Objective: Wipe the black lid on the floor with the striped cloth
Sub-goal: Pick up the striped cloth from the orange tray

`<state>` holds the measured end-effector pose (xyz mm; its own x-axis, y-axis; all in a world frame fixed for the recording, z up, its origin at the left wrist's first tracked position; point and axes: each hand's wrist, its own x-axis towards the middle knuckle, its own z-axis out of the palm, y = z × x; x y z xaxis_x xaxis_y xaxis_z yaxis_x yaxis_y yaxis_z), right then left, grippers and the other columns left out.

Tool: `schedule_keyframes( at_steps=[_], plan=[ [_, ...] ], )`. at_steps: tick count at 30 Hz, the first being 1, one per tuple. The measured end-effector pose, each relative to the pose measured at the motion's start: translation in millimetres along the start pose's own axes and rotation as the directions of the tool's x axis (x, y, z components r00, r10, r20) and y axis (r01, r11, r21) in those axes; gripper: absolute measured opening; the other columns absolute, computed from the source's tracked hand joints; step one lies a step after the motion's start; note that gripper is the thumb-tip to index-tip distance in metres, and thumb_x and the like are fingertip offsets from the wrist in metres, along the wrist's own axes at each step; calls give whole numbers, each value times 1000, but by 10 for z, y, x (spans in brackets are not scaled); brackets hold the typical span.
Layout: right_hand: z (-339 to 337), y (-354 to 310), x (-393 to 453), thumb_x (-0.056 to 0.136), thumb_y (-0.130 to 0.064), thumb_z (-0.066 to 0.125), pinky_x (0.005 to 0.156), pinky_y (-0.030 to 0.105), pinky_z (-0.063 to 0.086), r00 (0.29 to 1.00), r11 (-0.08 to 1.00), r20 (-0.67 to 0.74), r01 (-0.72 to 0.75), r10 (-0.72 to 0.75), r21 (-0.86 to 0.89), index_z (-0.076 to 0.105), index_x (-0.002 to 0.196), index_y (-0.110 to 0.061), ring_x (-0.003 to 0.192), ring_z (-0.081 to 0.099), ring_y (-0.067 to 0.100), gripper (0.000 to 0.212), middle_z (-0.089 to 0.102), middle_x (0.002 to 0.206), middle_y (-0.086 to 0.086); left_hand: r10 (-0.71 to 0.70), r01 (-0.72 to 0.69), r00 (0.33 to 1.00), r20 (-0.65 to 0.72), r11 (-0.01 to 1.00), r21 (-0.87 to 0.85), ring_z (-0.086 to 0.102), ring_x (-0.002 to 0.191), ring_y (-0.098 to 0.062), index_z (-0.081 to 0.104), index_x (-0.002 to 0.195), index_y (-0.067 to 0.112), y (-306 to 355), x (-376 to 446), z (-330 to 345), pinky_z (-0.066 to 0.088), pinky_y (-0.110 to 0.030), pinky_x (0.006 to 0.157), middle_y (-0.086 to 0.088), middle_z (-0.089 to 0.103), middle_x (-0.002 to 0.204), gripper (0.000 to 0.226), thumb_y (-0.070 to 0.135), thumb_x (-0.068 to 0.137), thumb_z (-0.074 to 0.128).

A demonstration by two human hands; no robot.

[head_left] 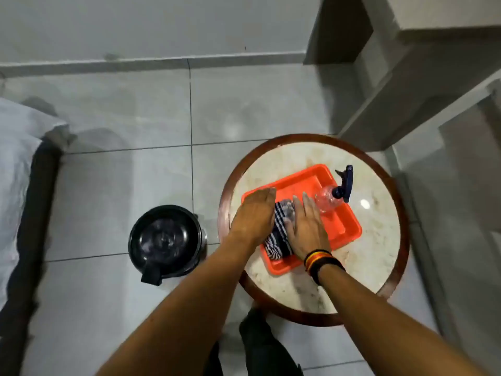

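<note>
Two hands, left (253,214) & right (307,226), lie flat w/ fingers straight on the striped cloth (282,229), pressing not gripping, in the orange tray (349,226) on the round desk (379,213). Black lid (166,241) sits on the floor (122,185), left of the hands. Spray bottle (336,195) lies just right of the right hand.

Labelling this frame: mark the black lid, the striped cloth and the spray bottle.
black lid (166,238): head view, centre of its glossy top.
striped cloth (282,221): head view, strip showing between the hands.
spray bottle (326,200): head view, clear body.
</note>
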<state>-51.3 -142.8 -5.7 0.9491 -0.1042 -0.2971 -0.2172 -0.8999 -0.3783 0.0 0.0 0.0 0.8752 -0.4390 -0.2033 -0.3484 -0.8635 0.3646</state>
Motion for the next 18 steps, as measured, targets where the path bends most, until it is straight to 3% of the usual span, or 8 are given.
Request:
schedule_keyframes(
  at_steps=[2,6,13,15,18],
  plan=[
    [185,99,-6,102,-24,52,123,41,23,987,979,32,-161,159,123,30,156,-13,154,19,31,60,20,168,12,-38,38,997,63,999,3,52,137,-37,38,157,5,30,120,161,44,-45,110,-19,51,153,56,12,103,52],
    [565,237,-6,96,-23,63,119,42,28,920,910,119,-387,372,146,31,154,-3,147,28,38,69,30,161,20,-105,100,990,95,993,62,61,123,-38,52,142,4,6,373,573,50,-48,100,-19,62,136,41,9,101,54],
    [817,402,231,86,-21,73,102,48,43,885,880,-5,-462,465,110,46,140,-4,127,47,39,62,54,134,19,-171,147,980,100,967,205,57,121,-38,56,136,3,4,535,939,50,-47,97,-19,59,134,41,6,96,63],
    [872,484,319,83,-21,73,97,49,48,876,861,18,-477,482,176,56,130,-6,120,53,42,52,60,125,19,-165,149,984,73,972,182,58,119,-37,60,131,4,-25,543,980,51,-46,96,-18,62,130,38,5,94,66],
    [903,552,362,72,-23,71,78,45,52,876,823,33,-465,481,326,69,98,-6,98,62,43,31,69,99,21,-147,146,988,57,989,16,60,115,-38,63,123,3,-39,516,913,51,-46,90,-19,63,125,31,0,93,59]
  ],
)
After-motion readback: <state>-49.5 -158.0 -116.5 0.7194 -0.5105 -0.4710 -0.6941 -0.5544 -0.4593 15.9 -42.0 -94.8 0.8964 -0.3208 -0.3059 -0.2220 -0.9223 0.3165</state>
